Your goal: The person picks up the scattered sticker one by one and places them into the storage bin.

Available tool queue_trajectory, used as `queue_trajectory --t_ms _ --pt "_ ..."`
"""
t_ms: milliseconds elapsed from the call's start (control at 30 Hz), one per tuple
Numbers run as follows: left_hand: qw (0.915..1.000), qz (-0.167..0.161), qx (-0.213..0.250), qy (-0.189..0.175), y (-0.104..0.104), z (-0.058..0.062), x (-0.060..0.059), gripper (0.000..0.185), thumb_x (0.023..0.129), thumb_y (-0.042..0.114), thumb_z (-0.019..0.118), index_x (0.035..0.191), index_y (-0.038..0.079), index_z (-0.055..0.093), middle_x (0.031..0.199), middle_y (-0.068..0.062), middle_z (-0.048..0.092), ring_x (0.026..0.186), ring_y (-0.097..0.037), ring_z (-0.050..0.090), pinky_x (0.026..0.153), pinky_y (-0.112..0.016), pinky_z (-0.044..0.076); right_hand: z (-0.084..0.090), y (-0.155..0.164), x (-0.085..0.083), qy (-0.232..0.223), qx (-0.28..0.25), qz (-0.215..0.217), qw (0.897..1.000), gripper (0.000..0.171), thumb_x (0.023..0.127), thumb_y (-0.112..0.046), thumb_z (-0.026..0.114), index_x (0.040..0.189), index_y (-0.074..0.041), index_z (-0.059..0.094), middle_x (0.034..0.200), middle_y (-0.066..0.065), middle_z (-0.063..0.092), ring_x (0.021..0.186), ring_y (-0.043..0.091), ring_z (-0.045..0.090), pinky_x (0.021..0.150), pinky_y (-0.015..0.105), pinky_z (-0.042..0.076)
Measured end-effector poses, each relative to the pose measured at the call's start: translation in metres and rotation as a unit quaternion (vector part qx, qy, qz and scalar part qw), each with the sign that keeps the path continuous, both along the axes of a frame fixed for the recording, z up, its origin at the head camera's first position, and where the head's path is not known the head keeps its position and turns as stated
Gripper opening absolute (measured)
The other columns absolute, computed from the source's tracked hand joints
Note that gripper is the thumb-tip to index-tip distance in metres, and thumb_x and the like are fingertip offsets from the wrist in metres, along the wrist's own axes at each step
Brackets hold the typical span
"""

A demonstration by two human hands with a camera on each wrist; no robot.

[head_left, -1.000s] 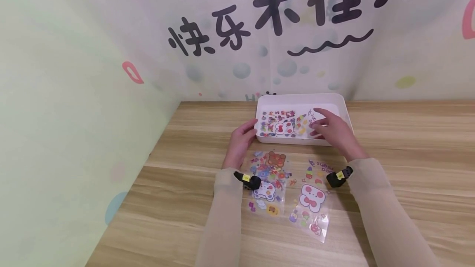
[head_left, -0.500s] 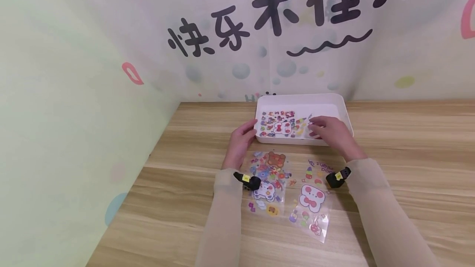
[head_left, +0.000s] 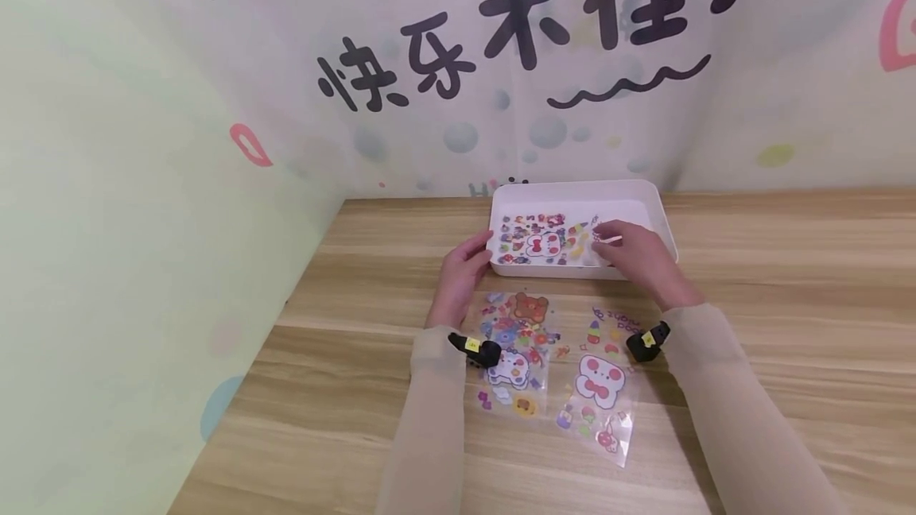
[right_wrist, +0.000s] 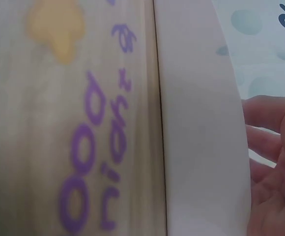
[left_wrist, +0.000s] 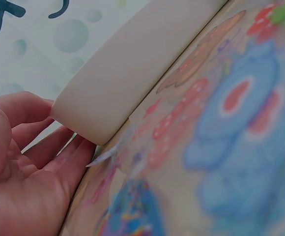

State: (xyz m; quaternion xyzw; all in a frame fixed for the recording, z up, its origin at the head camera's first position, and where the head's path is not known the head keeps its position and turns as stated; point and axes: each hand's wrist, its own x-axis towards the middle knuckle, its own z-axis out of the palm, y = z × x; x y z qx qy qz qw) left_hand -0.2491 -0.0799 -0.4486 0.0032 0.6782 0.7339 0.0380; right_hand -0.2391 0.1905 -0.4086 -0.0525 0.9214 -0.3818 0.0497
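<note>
A white tray [head_left: 580, 270] stands against the back wall, holding clear sticker sheets [head_left: 544, 245] printed with a white bunny and small figures. My left hand [head_left: 458, 280] touches the tray's left end with its fingertips; in the left wrist view they rest at the tray's corner. Over the tray's front rim reaches my right hand [head_left: 644, 261], its fingertips at the right end of the sheets, thumb apart from the index finger. The tray wall partly hides its fingers in the right wrist view. A bear sticker sheet [head_left: 522, 340] and a bunny sticker sheet [head_left: 599, 381] lie in front.
A wood-grain table [head_left: 343, 388] bears everything. Behind it hangs a white printed cloth [head_left: 429, 133] with large dark characters, and a pale green wall [head_left: 107, 221] closes off the left. Black wrist cameras sit at both cuffs, above the loose sheets.
My right hand's fingers have drawn lower and slightly left inside the tray, and the sheets there have shifted a little left. The left hand stays at the tray's end.
</note>
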Motion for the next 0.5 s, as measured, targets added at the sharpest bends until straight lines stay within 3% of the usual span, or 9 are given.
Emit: queue_trajectory --t_ms 200,500 --pt "1.0 -0.002 0.004 0.006 -0.0004 0.0002 -0.0003 0.036 0.089 0.012 0.052 0.124 0.016 0.053 0.126 0.007 0.049 0.119 -0.013 0.043 0.094 -0.022 0.039 0.0008 -0.0037 0.0008 0.025 0.014 -0.014 0.999 0.04 0.089 -0.026 0.053 0.122 -0.004 0.05 0.125 0.02 0.042 0.105 0.035 0.047 0.081 0.047 0.047" --pt "1.0 -0.006 0.006 0.004 -0.0004 -0.0012 -0.0001 0.036 0.089 0.012 0.052 0.125 0.016 0.053 0.126 0.007 0.049 0.119 -0.013 0.043 0.094 -0.022 0.039 0.0018 -0.006 0.0005 0.006 0.046 -0.007 0.999 0.041 0.09 -0.027 0.05 0.123 -0.003 0.048 0.128 0.022 0.041 0.115 0.039 0.038 0.092 0.055 0.035"
